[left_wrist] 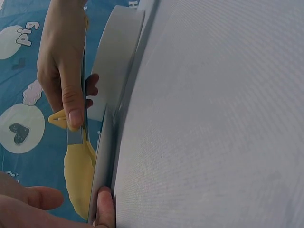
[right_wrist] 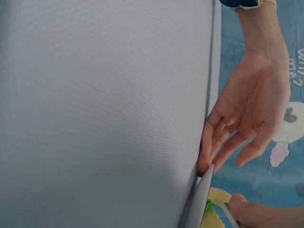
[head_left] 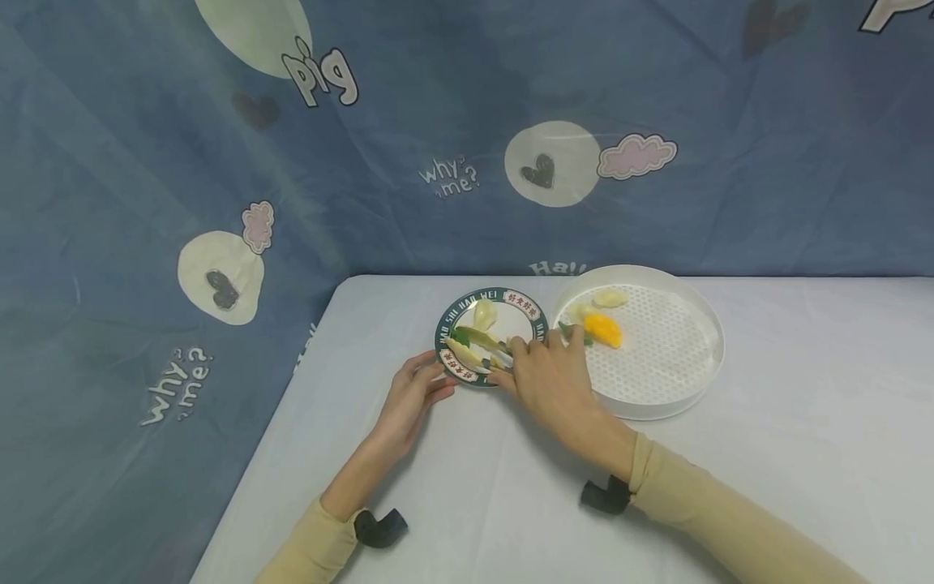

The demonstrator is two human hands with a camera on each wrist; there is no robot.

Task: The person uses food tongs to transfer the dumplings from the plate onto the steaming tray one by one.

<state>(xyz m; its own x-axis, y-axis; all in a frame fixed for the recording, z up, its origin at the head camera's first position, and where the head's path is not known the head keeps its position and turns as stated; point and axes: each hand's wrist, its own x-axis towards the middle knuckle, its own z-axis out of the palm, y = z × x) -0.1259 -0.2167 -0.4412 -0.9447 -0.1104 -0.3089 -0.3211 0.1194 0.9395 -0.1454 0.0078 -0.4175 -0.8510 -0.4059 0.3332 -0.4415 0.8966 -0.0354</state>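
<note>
My right hand grips tongs with yellow, scalloped tips, thumb along one arm. The tips hang over a small round plate with a dark green patterned rim. Close between them shows a green piece; a pale yellowish piece lies farther back on the plate. At the plate's left edge, my left hand touches the rim with its fingertips, fingers loosely extended. In the right wrist view those fingertips meet the rim low at the table, the thumb apart.
Right of the plate stands a round white tray with a perforated bottom. In it lie an orange-yellow piece, a pale piece and something green, partly hidden by the right hand. A blue printed cloth hangs behind the white table.
</note>
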